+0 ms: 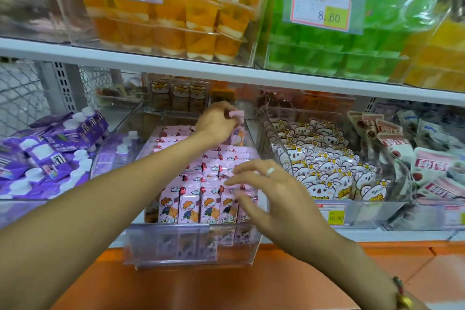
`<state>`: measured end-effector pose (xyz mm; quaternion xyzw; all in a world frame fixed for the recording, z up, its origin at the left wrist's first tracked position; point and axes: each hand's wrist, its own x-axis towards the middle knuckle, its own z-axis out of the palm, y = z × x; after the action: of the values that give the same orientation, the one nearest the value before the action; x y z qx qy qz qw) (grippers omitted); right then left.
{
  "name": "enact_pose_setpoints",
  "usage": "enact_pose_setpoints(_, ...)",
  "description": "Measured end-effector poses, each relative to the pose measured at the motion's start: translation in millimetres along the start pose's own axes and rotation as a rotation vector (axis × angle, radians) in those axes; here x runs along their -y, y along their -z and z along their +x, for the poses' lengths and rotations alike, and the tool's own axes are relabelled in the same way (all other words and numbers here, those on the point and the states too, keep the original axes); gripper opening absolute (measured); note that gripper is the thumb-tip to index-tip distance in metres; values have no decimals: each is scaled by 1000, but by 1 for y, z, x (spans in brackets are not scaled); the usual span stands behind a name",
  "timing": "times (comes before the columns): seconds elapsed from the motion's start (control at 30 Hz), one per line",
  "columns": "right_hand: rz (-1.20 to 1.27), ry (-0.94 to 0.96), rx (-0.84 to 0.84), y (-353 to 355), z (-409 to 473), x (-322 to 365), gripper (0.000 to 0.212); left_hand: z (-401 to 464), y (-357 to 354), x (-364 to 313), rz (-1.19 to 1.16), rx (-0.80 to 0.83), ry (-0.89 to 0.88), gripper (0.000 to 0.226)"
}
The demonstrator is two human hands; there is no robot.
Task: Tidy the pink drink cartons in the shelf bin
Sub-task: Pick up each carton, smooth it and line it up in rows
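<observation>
The left hand (217, 121) pinches a pink carton (236, 114) at the bin's (191, 246) back. The right hand (274, 196) hovers over the front cartons (198, 204), fingers (241, 168) loosely spread.

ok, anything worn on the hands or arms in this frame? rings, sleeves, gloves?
Both forearms are bare: no sleeves or gloves in view. The right hand wears a plain pale ring on one finger, and its wrist carries a bracelet of red and green cord with a gold-coloured charm. The left hand shows no ring or band from this view.
</observation>
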<state>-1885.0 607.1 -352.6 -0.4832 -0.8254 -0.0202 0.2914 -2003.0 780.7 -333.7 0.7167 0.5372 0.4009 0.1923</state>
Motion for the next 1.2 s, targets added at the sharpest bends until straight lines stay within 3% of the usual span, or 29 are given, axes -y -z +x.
enact_pose_setpoints(0.1,165,-83,-125,2,-1,-3,19,-23,13,-9,-265,-182,55,20)
enact_pose_setpoints(0.23,304,-155,-203,2,1,-2,16,-76,40,-18,-513,-364,-109,8)
enact_pose_setpoints(0.43,359,-157,-153,-4,11,21,47,-141,68,-15,-689,-387,-126,13)
enact_pose_setpoints(0.57,447,-119,-45,-13,18,38,39,-153,74,-13,-747,-367,-109,12)
enact_pose_setpoints(0.73,902,-332,-57,-16,30,43,18,-154,75,-1,-758,-234,-19,25)
enact_pose_setpoints(0.93,1170,-524,-75,-18,33,40,25,-161,69,11,-632,-53,-31,38)
enact_pose_setpoints(1.07,1176,-519,-95,-21,32,41,31,-162,64,12,-457,-95,-166,38)
enact_pose_setpoints(1.2,1158,-460,-76,-16,33,37,29,-155,64,17,-444,-96,-226,35)
